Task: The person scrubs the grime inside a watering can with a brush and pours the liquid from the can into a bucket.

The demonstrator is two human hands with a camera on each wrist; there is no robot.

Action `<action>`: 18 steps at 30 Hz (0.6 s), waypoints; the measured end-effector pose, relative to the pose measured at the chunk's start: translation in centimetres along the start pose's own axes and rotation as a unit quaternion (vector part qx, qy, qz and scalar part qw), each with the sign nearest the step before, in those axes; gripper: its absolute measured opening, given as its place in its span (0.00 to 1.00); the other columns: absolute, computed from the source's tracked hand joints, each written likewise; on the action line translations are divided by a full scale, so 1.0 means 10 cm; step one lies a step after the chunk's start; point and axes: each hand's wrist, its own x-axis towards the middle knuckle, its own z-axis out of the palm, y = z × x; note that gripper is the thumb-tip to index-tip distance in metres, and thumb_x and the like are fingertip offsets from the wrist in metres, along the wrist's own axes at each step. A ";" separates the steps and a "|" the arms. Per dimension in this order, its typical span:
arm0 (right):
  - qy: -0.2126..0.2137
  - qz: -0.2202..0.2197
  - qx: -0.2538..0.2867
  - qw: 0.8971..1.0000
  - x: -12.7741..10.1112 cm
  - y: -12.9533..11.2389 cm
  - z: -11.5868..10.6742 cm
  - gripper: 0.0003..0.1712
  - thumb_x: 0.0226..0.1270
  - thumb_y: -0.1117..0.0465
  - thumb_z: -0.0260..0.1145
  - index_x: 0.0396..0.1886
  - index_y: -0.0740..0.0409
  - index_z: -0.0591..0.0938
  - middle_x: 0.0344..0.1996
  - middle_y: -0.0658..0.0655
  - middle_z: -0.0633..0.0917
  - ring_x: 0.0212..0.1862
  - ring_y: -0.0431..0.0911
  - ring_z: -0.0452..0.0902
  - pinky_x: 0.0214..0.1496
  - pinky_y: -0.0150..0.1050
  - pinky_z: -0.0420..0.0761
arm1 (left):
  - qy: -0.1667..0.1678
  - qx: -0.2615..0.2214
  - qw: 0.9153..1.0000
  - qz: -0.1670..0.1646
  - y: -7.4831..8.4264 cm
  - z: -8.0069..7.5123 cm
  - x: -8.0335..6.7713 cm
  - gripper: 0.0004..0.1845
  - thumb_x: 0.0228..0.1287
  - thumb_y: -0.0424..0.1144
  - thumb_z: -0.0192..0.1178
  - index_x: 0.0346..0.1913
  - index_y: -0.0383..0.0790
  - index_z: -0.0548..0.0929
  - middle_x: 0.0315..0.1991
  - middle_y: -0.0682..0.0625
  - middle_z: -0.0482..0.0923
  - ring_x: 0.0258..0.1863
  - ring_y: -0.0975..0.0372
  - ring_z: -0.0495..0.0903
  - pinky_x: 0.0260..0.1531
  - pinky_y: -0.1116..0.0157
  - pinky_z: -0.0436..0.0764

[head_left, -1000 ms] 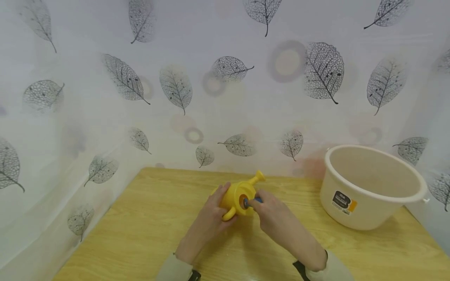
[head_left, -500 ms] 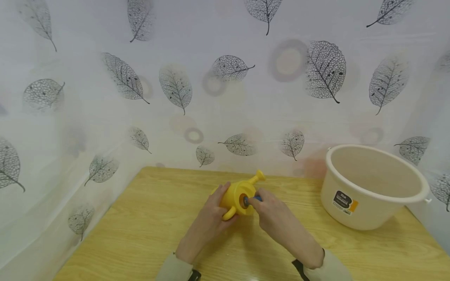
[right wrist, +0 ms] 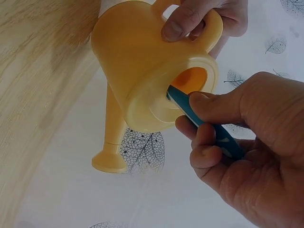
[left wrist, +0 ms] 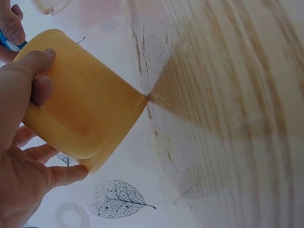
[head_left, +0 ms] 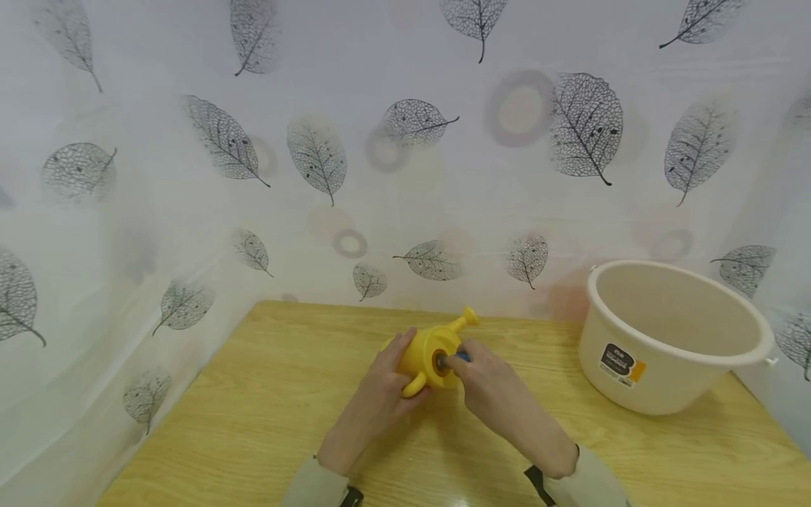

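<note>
**A:** Can [head_left: 433,352] — where is it, seen from the head?

**B:** Between my two hands, tipped on its side just above the table [head_left: 253,415], its round mouth turned toward me and its spout [head_left: 461,322] pointing up and away, past my fingertips. My left hand [head_left: 380,394] is curled round its body and handle. My right hand [head_left: 488,387] pinches a blue tool [head_left: 461,358] whose tip sits in the mouth. A pale tub [head_left: 671,338] stands well off beyond my right hand, against the leaf-print sheet [head_left: 405,141].

**A:** And from the left wrist?

**B:** The can [left wrist: 85,99] fills my left hand [left wrist: 19,156]. My thumb [left wrist: 28,66] lies bent over its upper side, and the other fingers wrap it from below. One corner of its base touches the table [left wrist: 228,95], on the far side from my palm. A sliver of the tool [left wrist: 7,42] shows above my thumb.

**A:** The right wrist?

**B:** My right hand [right wrist: 247,156] has thumb and bent fingers closed on the tool [right wrist: 204,118], held like a pen. Its front end passes over the rim into the can [right wrist: 142,71], just ahead of my thumb tip. Across the can, my left hand [right wrist: 204,19] has fingers hooked through the handle. The spout [right wrist: 111,142] hangs down below the body, clear of both hands. I cannot tell how deep the tool reaches.
</note>
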 end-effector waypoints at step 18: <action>0.035 -0.032 -0.048 0.998 -0.03 -0.05 -0.08 0.24 0.42 0.83 0.75 0.40 0.61 0.87 0.35 0.55 0.79 0.35 0.44 0.76 0.32 0.33 0.84 | 0.007 -0.004 1.000 0.000 -0.01 -0.01 0.02 0.18 0.55 0.42 0.78 0.14 0.40 0.83 0.70 0.33 0.72 0.69 0.40 0.73 0.70 0.43 0.75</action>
